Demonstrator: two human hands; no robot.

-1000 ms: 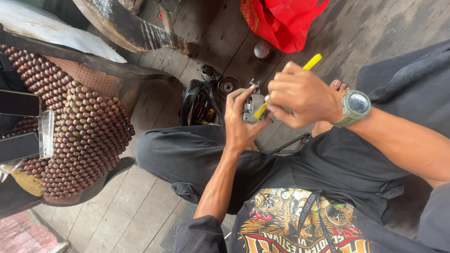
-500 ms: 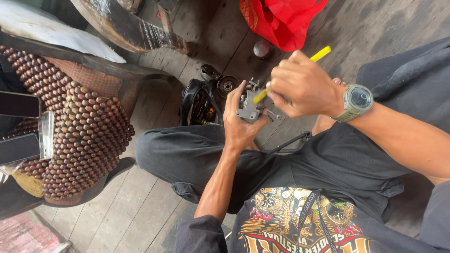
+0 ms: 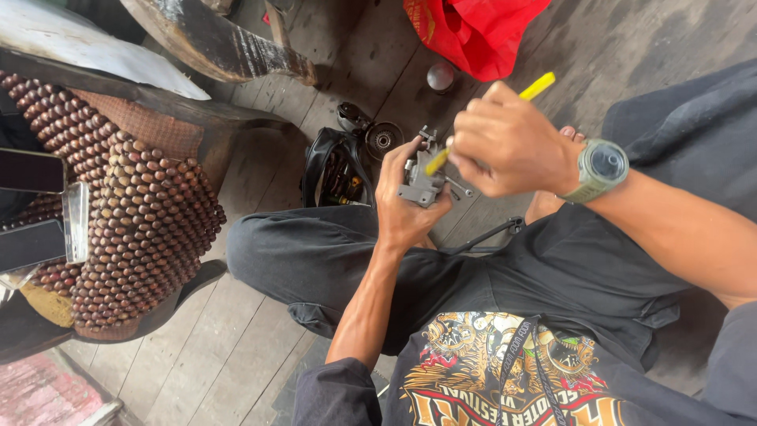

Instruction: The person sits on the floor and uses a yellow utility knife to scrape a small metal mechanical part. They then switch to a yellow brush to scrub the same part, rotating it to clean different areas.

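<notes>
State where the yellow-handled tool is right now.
In the head view, upper right of centre: the yellow-handled tool is gripped in the right hand, its tip at the grey metal part held by the left hand.

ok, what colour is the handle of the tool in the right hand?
Yellow. The tool handle sticks out above the right hand, clearest in the head view.

A seat covered with brown wooden beads (image 3: pixel 134 213) is on the left, with two dark phones (image 3: pixel 31 209) at its left edge. A red bag (image 3: pixel 473 28) lies far, a small round metal cap (image 3: pixel 440 76) just beside it. A black bag (image 3: pixel 335 170) rests on the wooden floor (image 3: pixel 236 339).
</notes>
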